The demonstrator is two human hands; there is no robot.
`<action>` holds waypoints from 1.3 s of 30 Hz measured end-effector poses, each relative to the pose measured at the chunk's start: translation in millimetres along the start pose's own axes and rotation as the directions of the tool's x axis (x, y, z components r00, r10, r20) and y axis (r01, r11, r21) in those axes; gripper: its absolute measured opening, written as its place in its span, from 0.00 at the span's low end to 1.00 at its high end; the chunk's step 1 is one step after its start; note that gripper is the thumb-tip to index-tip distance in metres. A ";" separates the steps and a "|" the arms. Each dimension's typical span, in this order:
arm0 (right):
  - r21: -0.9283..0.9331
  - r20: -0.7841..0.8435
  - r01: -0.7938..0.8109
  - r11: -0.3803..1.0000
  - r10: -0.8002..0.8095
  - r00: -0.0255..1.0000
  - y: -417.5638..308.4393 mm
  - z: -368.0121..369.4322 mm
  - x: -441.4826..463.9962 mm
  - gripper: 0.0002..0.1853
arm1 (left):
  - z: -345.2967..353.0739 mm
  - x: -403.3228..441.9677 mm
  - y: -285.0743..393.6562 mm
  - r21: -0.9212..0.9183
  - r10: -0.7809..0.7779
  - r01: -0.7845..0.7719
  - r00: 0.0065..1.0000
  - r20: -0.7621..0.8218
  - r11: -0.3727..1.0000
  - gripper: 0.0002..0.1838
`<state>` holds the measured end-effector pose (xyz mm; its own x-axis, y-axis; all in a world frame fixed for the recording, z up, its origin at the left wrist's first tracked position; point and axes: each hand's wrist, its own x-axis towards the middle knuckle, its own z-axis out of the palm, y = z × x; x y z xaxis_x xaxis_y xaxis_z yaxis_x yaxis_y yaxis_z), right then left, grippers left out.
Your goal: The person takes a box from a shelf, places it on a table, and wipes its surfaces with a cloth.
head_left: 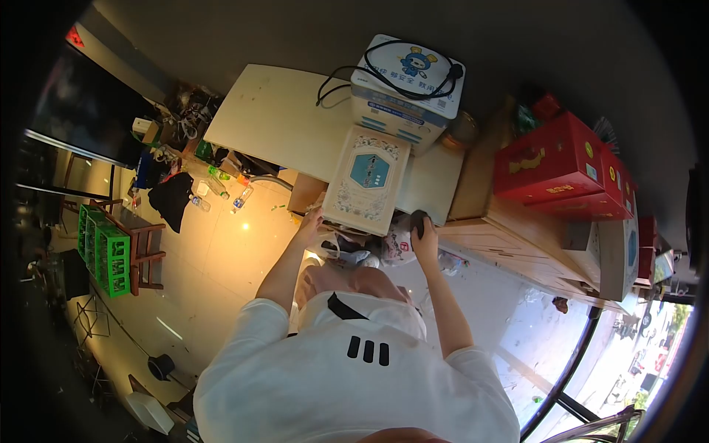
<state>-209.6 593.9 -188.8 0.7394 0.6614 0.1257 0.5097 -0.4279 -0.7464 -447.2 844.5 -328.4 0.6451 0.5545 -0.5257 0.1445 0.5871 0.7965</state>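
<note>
A small dark object point(418, 219) is gripped by the right hand point(425, 240), near the patterned box point(365, 179) at the table point(277, 118)'s front. Whether the left hand point(310, 224), near the box's corner, is open cannot be told.

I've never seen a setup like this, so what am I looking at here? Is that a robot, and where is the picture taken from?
There is no robot here: a person in a white shirt is working with bare hands. The single picture comes from a camera worn on the head, looking forward and down, so the person's own body fills the bottom.

On the pale table sits a decorated box with a blue label. Behind it stands a white carton with a cartoon figure and a black cable on top. The left hand is at the decorated box's near left corner. The right hand holds a small dark object, too unclear to name.
</note>
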 end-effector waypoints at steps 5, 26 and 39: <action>-0.192 -0.006 0.246 0.950 -0.252 0.968 -46.2 21.2 62.1 0.15 | -10.5 12.5 -4.2 -0.199 0.006 0.001 0.999 0.035 0.980 0.23; -0.284 0.268 0.469 0.836 -0.401 0.876 -43.3 130.3 95.9 0.02 | -0.7 6.2 12.5 -0.029 -0.008 0.007 0.999 -0.042 1.000 0.40; -0.367 0.291 0.384 0.847 -0.288 0.912 -36.6 125.2 152.4 0.09 | -0.2 13.6 -3.7 -0.101 0.112 -0.119 0.991 -0.079 0.988 0.39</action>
<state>-170.7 787.5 -224.1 0.4001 0.9059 0.1390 0.8773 -0.3347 -0.3439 -439.1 850.0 -338.6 0.5961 0.6612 -0.4555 -0.0097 0.5732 0.8194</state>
